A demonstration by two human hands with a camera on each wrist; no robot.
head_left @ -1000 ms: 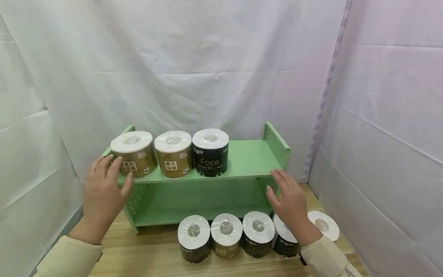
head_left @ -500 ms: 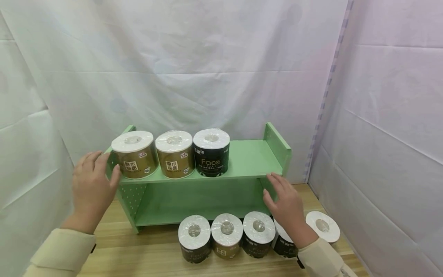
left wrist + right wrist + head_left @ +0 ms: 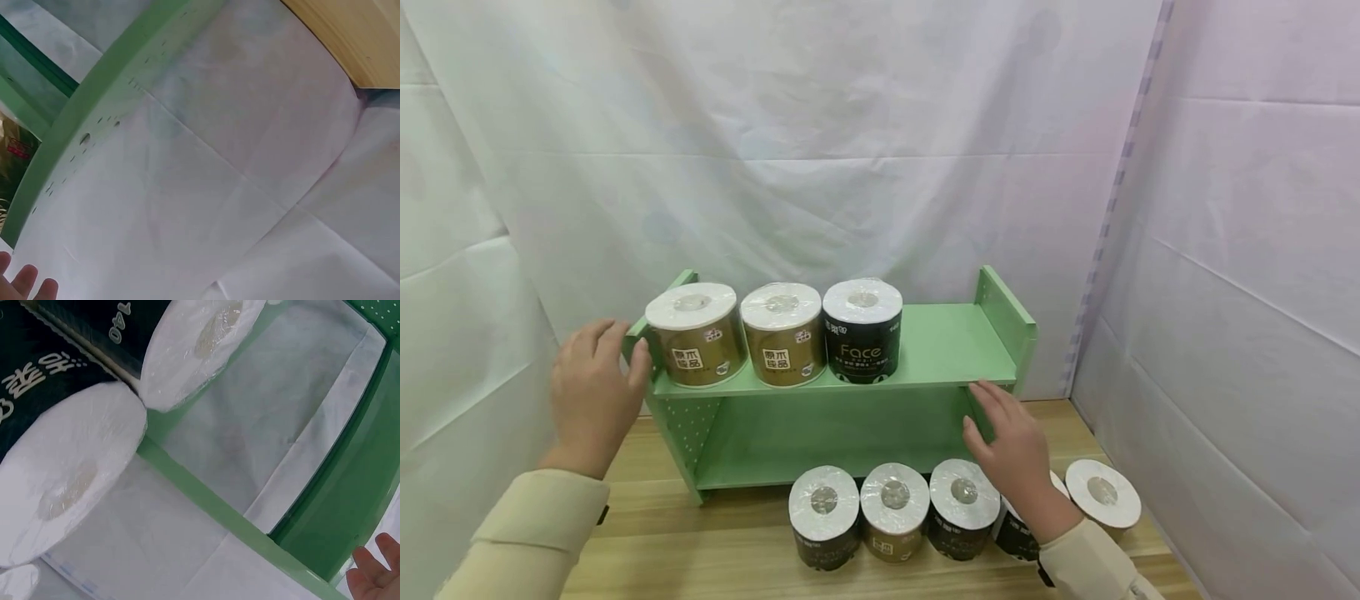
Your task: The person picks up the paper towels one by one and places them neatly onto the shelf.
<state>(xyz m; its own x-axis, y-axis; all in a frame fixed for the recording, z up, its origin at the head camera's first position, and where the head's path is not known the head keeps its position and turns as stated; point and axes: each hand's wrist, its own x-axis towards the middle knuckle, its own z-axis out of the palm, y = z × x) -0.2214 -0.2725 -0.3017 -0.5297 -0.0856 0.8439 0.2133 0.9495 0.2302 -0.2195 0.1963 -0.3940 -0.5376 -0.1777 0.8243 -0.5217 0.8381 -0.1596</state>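
Note:
My left hand (image 3: 593, 392), fingers relaxed, is at the left end panel of a green two-tier shelf (image 3: 951, 337). Just right of its fingertips stands a gold-wrapped toilet roll (image 3: 695, 335). A second gold toilet roll (image 3: 783, 335) and a black-wrapped toilet roll (image 3: 862, 332) stand beside it on the upper tier. My right hand (image 3: 1011, 442) holds nothing, its fingertips overlapping the front edge of that tier near the right end. Below its wrist, a black toilet roll (image 3: 1017, 533) is partly hidden. Only fingers of the left hand (image 3: 28, 284) and right hand (image 3: 378, 572) show in the wrist views.
On the wooden table (image 3: 700, 550), more rolls line up before the shelf: a black roll (image 3: 824, 518), a gold roll (image 3: 894, 512), another black roll (image 3: 963, 509) and a white-topped roll (image 3: 1103, 493) at far right. White cloth (image 3: 880, 125) hangs behind and at both sides.
My left hand has drawn away leftward from the front of the leftmost gold toilet roll. My right hand has shifted slightly left and down. The toilet rolls stay in place.

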